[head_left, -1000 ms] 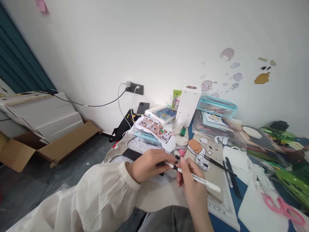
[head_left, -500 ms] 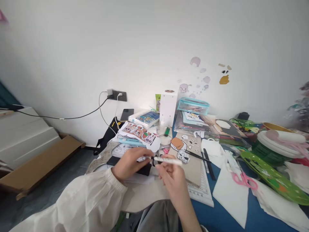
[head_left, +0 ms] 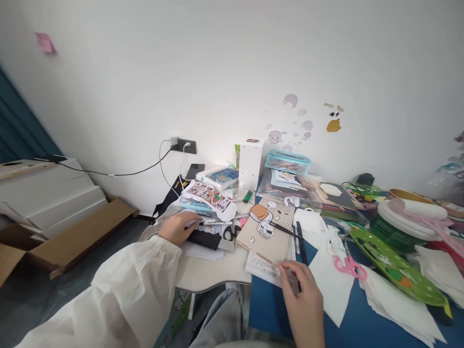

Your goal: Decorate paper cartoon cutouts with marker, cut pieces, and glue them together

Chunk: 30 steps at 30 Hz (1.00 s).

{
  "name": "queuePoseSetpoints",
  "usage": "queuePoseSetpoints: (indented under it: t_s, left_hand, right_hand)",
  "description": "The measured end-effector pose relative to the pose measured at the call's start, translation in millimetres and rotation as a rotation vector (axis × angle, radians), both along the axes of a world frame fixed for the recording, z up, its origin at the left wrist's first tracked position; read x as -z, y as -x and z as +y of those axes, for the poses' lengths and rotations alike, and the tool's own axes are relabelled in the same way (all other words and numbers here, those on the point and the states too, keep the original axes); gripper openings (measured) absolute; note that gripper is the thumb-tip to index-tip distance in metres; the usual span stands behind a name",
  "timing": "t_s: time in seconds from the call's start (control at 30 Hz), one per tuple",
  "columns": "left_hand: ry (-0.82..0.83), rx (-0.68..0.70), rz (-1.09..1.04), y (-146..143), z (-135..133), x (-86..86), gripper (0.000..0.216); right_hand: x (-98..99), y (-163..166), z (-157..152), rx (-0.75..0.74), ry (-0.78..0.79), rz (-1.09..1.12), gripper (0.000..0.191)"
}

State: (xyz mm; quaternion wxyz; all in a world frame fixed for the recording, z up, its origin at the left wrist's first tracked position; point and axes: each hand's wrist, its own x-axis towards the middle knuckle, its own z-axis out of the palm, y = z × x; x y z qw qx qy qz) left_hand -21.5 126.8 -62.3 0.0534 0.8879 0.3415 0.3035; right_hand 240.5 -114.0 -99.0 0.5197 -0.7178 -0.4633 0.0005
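Note:
My left hand (head_left: 179, 228) lies flat on the papers at the table's left edge, fingers stretched out. Its fingertips are next to a white marker (head_left: 215, 223), which lies loose on the table. Just in front of that hand is a black flat case (head_left: 205, 239). My right hand (head_left: 303, 302) is at the near edge, fingers curled at the corner of a ruled cutting mat (head_left: 266, 267). A thin grey thing shows between its fingers; I cannot make it out. On the mat rests a brown card (head_left: 259, 239) with cartoon cut-outs.
A black brush (head_left: 286, 231) lies across the card, black scissors (head_left: 230, 233) beside it. Pink scissors (head_left: 348, 266) rest on white paper, a green plate (head_left: 395, 266) at right. A white box (head_left: 250, 164) and teal case (head_left: 288, 161) stand by the wall. A cardboard box (head_left: 79, 232) lies on the floor, left.
Both hands held the white marker together before; now it lies on the table by my left hand. My right hand has moved right and nearer, to the mat's corner.

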Motion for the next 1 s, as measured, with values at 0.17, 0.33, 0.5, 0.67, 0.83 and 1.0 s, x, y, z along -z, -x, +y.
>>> queuePoseSetpoints:
  t_s: [0.17, 0.33, 0.5, 0.67, 0.83, 1.0]
  left_hand:
    - [0.005, -0.065, -0.033, 3, -2, 5.8, 0.024]
    - [0.04, -0.112, -0.063, 11, 0, 12.2, 0.024]
    - [0.06, -0.148, -0.094, 17, 0, 13.4, 0.024]
    - [0.043, -0.157, -0.118, 17, -1, 11.4, 0.023]
    - [-0.004, -0.183, -0.183, 14, -8, 4.5, 0.026]
    - [-0.052, -0.216, -0.242, 8, -20, -2.0, 0.026]
  right_hand:
    - [-7.8, 8, 22, -0.104, -0.012, -0.187, 0.024]
    - [-16.7, 12, 55, -0.15, 0.022, -0.371, 0.026]
    - [-20.5, 14, 70, -0.099, 0.088, -0.483, 0.031]
    - [-19.0, 15, 68, -0.088, 0.127, -0.55, 0.029]
    - [-17.9, 15, 66, -0.103, 0.13, -0.558, 0.025]
    - [-16.0, 12, 67, -0.136, 0.123, -0.54, 0.022]
